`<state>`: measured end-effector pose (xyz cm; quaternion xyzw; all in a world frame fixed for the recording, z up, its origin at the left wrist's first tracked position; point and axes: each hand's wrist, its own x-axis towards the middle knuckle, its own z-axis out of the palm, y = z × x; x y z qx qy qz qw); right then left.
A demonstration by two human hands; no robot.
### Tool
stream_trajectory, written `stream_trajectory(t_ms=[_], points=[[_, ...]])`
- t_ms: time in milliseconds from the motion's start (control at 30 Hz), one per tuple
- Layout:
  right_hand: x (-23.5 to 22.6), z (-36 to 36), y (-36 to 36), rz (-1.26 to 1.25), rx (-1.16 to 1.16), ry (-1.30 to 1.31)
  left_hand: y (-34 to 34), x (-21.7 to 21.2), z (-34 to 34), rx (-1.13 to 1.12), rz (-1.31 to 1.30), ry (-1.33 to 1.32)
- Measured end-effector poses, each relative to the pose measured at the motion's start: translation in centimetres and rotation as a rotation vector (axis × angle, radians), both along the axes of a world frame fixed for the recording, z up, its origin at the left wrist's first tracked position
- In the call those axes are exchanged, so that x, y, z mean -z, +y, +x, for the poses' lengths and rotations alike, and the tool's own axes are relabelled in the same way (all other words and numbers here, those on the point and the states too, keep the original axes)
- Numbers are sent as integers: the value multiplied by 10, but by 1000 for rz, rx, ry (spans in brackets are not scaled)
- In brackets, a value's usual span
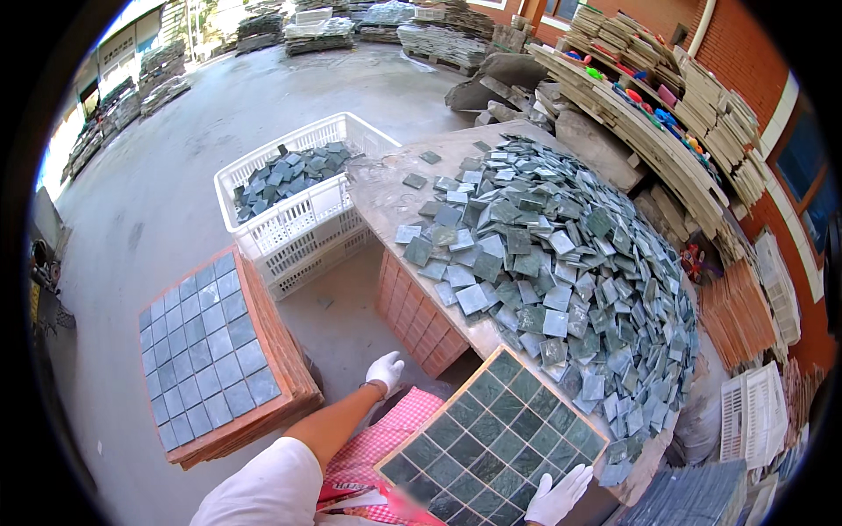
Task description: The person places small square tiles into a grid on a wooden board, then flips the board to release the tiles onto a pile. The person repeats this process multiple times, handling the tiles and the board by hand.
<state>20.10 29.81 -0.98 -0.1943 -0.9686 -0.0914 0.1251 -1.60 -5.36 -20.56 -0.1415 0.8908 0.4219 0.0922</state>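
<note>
A shallow wooden-framed tray (494, 368) in front of me leans against the table's near edge. Dark green square stone tiles (465, 448) fill it in a grid. My right hand (560, 496), in a white glove, lies flat on the tiles at the tray's lower right, its fingers stretched out. Away from the tray, my left hand (385, 372), also gloved, hangs in the air between the tray and a tile stack on the left. Its fingers look loosely apart, and I see nothing held in it.
A heap of loose tiles (561, 272) covers much of the table (386, 188). White plastic crates (294, 223), the top one holding tiles, stand beyond on the left. Tile-topped reddish trays (281, 386) are stacked at left; more reddish trays (417, 320) sit beneath the table. Slab piles (447, 44) line the back.
</note>
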Motion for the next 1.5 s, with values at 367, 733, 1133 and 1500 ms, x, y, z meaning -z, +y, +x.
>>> stream_trajectory(t_ms=[367, 733, 1133, 1500], points=[[3, -5, 3, -70, -60, -57, 56, -57, -65, 480, -613, 594], [7, -4, 5, -78, -70, 9, 36, -90, -98, 824, -777, 547], [-11, -9, -2, -161, -57, 23, -66, -118, -126, 968, -1047, 50], [-43, -45, -112, -2598, -380, -146, -94, -459, 36, 888, -820, 653]])
